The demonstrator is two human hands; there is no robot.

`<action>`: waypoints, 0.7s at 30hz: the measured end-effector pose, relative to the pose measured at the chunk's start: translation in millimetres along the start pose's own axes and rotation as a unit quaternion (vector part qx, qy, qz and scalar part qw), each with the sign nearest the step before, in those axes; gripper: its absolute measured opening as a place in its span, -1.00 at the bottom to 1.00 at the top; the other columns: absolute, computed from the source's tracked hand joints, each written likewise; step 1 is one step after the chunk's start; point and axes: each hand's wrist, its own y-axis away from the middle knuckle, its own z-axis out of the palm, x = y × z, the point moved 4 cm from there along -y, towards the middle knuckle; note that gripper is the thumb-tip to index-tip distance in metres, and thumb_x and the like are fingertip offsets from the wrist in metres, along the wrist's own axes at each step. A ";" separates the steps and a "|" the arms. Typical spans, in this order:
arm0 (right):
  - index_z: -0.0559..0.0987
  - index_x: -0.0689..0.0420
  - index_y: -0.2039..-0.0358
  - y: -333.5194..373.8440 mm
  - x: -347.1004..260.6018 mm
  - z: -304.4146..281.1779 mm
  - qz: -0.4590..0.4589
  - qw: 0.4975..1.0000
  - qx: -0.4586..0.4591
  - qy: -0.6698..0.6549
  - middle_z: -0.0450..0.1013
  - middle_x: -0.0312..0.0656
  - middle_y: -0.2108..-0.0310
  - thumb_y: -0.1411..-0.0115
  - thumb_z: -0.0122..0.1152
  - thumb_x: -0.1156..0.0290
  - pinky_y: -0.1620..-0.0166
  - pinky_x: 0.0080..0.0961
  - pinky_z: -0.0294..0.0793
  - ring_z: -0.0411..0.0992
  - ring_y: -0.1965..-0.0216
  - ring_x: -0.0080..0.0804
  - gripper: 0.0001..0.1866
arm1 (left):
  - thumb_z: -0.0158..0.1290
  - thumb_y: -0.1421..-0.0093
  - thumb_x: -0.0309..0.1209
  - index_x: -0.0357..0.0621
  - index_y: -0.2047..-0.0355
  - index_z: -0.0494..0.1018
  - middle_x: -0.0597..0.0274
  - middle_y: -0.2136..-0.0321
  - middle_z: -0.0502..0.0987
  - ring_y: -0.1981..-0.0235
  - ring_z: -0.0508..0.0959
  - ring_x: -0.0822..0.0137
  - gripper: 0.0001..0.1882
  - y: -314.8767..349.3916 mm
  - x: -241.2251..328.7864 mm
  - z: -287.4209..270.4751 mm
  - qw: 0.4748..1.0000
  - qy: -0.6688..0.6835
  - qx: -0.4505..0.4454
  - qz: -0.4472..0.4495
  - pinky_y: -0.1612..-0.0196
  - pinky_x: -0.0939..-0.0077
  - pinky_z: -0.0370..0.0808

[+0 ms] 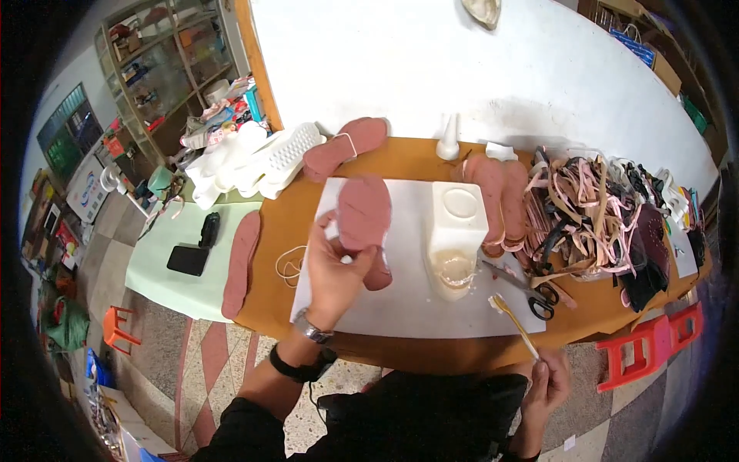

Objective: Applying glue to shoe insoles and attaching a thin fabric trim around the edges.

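Observation:
My left hand (337,279) grips a reddish-pink shoe sole (365,209), thumb across its narrow middle, above a white sheet (404,312). A white scrap shows by my fingers. In my right hand (548,379), near the table's front edge, is a slim yellowish brush (521,334) with pale stuff on its head, which points up and left. Between the hands a white plastic container (457,239) lies on the sheet; its near end is cut open and coated with a yellowish substance. Black-handled scissors (543,300) lie right of it, close to the brush head.
More pink soles (502,196) lie behind the container; a tied bundle (346,148) is at the back, beside white soles (254,163). A single sole (242,266) rests at left near a phone (187,260). Tangled straps (589,208) fill the right. A white nozzle bottle (448,138) stands by the wall.

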 end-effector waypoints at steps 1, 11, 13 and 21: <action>0.65 0.33 0.11 -7.6 -7.9 1.4 -0.044 0.998 -0.010 0.035 0.44 -0.21 0.29 -0.35 0.17 0.49 0.31 -0.61 0.29 0.33 0.36 -0.53 -0.80 | 0.25 -0.14 -0.73 -0.29 -0.28 0.10 -0.01 0.16 0.66 0.17 0.68 0.33 -0.23 -1.1 7.0 -4.2 0.999 0.028 0.007 0.027 0.15 0.50 0.62; 0.69 0.26 0.19 -82.8 -41.9 53.3 -0.126 0.961 -0.155 0.189 0.48 -0.05 0.44 -0.16 0.27 0.69 0.39 -0.42 0.45 0.48 0.47 -0.21 -0.80 | 0.16 -0.05 -0.87 -0.26 -0.20 0.21 -0.02 0.08 0.65 0.10 0.69 0.27 -0.29 48.9 63.1 -43.7 0.991 0.036 -0.045 -0.121 0.10 0.44 0.67; 0.70 0.22 0.20 -90.6 -40.6 65.1 -0.158 0.956 -0.152 0.192 0.48 -0.05 0.44 -0.15 0.30 0.68 0.37 -0.35 0.48 0.49 0.46 -0.11 -0.80 | 0.17 -0.03 -0.88 -0.26 -0.21 0.19 -0.04 0.13 0.67 0.13 0.71 0.25 -0.26 63.5 58.9 -43.2 0.987 0.070 -0.060 -0.133 0.11 0.44 0.68; 0.70 0.17 0.24 -101.6 -33.0 95.0 -0.209 0.925 -0.180 0.262 0.49 -0.06 0.43 -0.14 0.35 0.61 0.33 -0.25 0.54 0.54 0.41 0.00 -0.84 | 0.19 -0.01 -0.88 -0.28 -0.26 0.12 -0.08 0.20 0.68 0.19 0.74 0.21 -0.17 86.8 35.9 -46.1 0.971 0.068 -0.087 -0.214 0.11 0.40 0.69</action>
